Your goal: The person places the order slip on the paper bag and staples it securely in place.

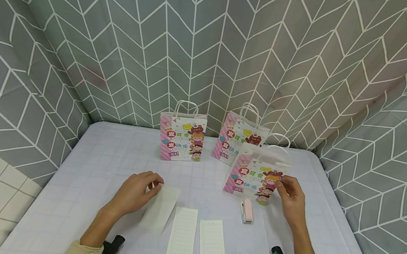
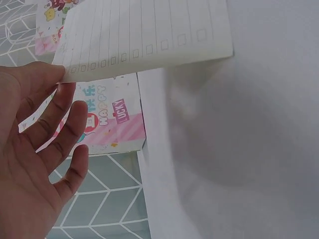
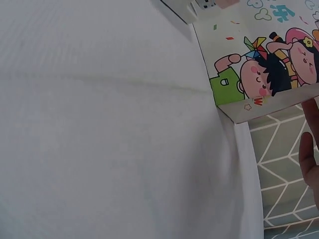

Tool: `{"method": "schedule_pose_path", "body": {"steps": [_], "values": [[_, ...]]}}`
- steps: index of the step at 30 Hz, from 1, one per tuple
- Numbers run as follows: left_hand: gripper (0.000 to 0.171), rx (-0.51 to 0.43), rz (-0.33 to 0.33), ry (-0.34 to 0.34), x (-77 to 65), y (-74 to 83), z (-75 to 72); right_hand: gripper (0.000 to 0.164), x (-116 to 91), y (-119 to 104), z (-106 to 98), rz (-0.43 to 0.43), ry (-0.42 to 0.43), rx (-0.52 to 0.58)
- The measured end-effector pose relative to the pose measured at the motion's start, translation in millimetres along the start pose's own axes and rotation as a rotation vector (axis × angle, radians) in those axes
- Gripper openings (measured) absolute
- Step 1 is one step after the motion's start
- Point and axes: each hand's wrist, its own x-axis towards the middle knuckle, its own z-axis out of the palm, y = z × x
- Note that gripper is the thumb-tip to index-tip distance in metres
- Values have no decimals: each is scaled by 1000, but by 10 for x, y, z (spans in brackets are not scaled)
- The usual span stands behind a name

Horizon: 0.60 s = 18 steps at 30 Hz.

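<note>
My left hand (image 1: 139, 191) pinches a lined paper sheet (image 1: 162, 209) by its upper corner, tilted above the table. In the left wrist view, small checkboxes run along one edge of that sheet (image 2: 149, 30), and the other fingers are spread. On the right, my right hand (image 1: 292, 198) grips the side edge of the front paper gift bag (image 1: 254, 179), thumb on its printed face. That bag stands on the table, its white handle upright. Only a few fingers (image 3: 306, 152) show at the bag's side in the right wrist view. A pink stapler (image 1: 247, 211) lies just before the bag.
Two more lined sheets, a left one (image 1: 182, 236) and a right one (image 1: 213, 250), lie flat at the front middle. Behind stand two matching gift bags, one at centre (image 1: 181, 139) and one (image 1: 234, 139) partly hidden by the gripped bag. A patterned curtain (image 1: 204, 58) hangs behind the table.
</note>
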Motion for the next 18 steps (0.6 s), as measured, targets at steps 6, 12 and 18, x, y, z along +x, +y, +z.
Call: {"method": "schedule_pose_path", "body": {"steps": [6,12,18], "values": [[9,-10,12,15,30,56,-8,21,54,186,83,-23,-44,-13],[9,-19,22,25,76,124,-30,21,43,153,180,-27,-83,-23],[9,-41,67,55,124,188,-38,20,41,116,273,-32,-102,-25]]}}
